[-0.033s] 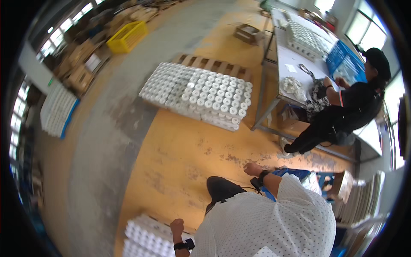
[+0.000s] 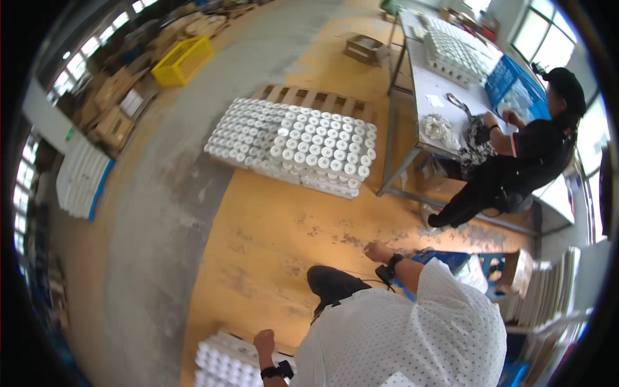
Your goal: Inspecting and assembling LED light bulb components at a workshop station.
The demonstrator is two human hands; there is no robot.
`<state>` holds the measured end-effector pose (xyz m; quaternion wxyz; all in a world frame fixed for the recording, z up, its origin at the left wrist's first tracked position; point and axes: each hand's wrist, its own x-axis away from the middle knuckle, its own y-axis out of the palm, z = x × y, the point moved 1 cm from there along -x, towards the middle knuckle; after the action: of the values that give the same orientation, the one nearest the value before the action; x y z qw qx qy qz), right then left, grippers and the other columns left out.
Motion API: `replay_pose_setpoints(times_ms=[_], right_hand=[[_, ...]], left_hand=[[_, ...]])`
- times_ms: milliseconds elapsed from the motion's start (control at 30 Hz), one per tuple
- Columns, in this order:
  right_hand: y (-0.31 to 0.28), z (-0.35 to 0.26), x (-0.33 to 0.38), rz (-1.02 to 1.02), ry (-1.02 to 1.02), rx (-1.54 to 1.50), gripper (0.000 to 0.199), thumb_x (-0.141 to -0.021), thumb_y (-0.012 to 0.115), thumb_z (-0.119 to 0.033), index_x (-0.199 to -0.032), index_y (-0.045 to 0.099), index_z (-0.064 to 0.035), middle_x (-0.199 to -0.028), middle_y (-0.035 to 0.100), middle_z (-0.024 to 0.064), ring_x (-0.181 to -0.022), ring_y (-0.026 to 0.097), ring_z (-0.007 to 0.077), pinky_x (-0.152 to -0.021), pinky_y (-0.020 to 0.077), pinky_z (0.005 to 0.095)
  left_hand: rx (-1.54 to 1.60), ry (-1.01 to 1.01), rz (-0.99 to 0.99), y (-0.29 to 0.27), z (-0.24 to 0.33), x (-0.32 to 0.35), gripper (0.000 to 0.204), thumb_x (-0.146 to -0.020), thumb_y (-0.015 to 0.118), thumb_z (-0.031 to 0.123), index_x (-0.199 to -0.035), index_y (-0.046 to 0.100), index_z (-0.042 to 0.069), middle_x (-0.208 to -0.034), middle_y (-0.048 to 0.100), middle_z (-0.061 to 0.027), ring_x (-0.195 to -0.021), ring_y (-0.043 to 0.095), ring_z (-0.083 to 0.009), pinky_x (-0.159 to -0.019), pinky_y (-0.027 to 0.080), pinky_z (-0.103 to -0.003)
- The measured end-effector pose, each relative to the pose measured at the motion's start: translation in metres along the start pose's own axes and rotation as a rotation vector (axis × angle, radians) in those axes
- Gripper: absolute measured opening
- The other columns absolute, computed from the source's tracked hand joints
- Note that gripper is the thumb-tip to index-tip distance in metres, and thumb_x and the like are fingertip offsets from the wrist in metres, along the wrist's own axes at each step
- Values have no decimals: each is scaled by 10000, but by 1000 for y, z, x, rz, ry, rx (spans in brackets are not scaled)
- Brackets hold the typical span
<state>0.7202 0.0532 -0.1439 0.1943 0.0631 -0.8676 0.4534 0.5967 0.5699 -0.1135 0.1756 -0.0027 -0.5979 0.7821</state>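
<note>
My left hand, curled into a loose fist with a black band at the wrist, hangs low beside a stack of white round pieces at the lower edge. No object shows in it. My right hand is also closed and holds nothing visible; it is over the orange floor in front of my body, with a black device on its wrist. Ahead, a pallet bears layered trays of white round spool-like pieces, apart from both hands.
At right a person in black handles patterned cloth at a long table, which carries white trays and a blue crate. A yellow crate and cardboard boxes stand far left. Blue bins lie close to my right arm.
My view has shifted slightly, so the floor items sit a little further left. Both hands keep nearly the same closed pose.
</note>
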Motion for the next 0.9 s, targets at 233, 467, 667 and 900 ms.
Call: replay_pose_setpoints(times_ms=[233, 467, 667, 900], right_hand=[[49, -91, -147, -101, 333, 184, 283, -772, 491, -235, -948, 655, -85, -968, 631, 160, -907, 586, 334, -805, 460, 409], [39, -251, -279, -43, 164, -13, 285, -732, 528, -248, -916, 654, -72, -867, 644, 161, -765, 607, 352, -714, 485, 422], [4, -380, -388, 193, 335, -342, 320, -746, 504, -227, -986, 637, -63, -954, 624, 181, -921, 579, 343, -821, 459, 388], [146, -369, -440, -290, 101, 544, 243, -755, 516, -277, -806, 672, -98, -809, 639, 154, -746, 607, 332, -645, 473, 435]], left_hand=[[-305, 53, -163, -34, -186, -166, 42, -688, 599, 169, -690, 626, 137, -688, 611, -36, -651, 600, -207, -543, 466, -361], [-178, 198, -390, -26, -358, -252, 155, -724, 560, 275, -672, 632, 149, -686, 628, -47, -661, 613, -252, -546, 466, -412], [-187, 261, -432, -101, -487, -411, 219, -721, 556, 303, -681, 632, 102, -707, 626, -95, -686, 606, -295, -594, 465, -422], [-116, 170, -336, -210, -605, -611, 301, -718, 551, 337, -692, 633, 48, -731, 624, -151, -714, 598, -345, -650, 465, -434]])
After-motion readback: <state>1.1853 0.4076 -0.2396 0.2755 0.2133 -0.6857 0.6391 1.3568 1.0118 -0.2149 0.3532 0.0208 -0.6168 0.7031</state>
